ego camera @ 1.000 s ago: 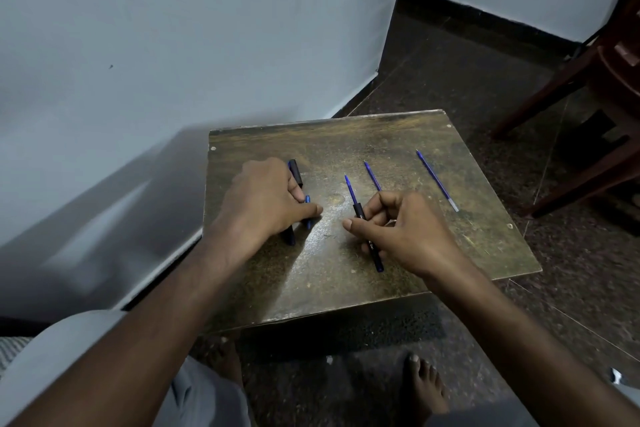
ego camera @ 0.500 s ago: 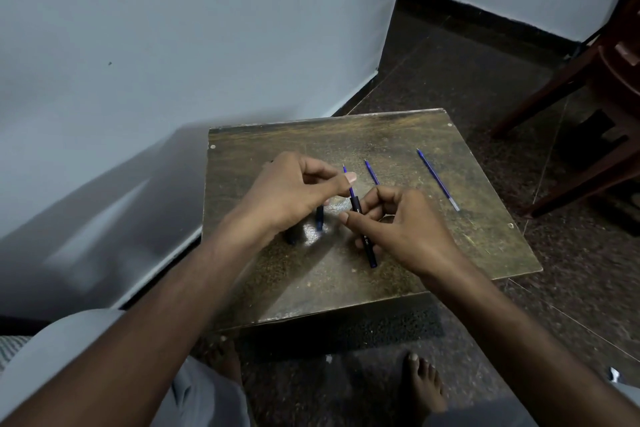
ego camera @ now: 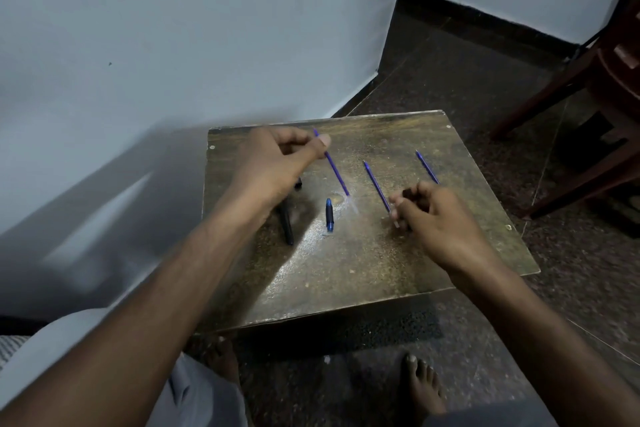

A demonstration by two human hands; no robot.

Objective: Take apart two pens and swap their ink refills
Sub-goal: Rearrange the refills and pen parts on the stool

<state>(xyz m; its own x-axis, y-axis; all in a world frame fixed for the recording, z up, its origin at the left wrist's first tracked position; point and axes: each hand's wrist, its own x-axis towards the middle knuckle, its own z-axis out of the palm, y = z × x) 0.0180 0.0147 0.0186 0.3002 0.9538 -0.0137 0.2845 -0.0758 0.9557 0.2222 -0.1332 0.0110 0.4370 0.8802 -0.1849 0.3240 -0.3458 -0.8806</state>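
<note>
A: Refill [ego camera: 334, 168], thin and blue: the left hand [ego camera: 277, 163] pinches its upper end between thumb and fingertips, upper middle of the frame. It slants down to the right, and its pale tip is at or just above the desk [ego camera: 363, 263].

B: And the right hand [ego camera: 440, 218]?

A: Right of centre, fingers curled. Its fingertips meet the lower end of a second refill [ego camera: 376, 186] lying on the desk. I cannot tell whether it truly grips it, or what else sits inside the curl. A third refill [ego camera: 427, 167] shows just above that hand, its lower part hidden by the knuckles.

B: What lies between the hands?

A: A short blue pen piece [ego camera: 329, 215], alone on the desk below the pinched refill's tip. A black pen barrel [ego camera: 286, 225] lies under the left wrist, partly covered.

B: Room at the edges?

A: The near half of the desk is bare, and so is the far right corner. The far left corner sits close to the wall [ego camera: 173, 45]. A dark chair [ego camera: 595, 107] stands at the right of the frame, well apart from the desk.

B: Any writing?

A: None legible on the pen parts.
</note>
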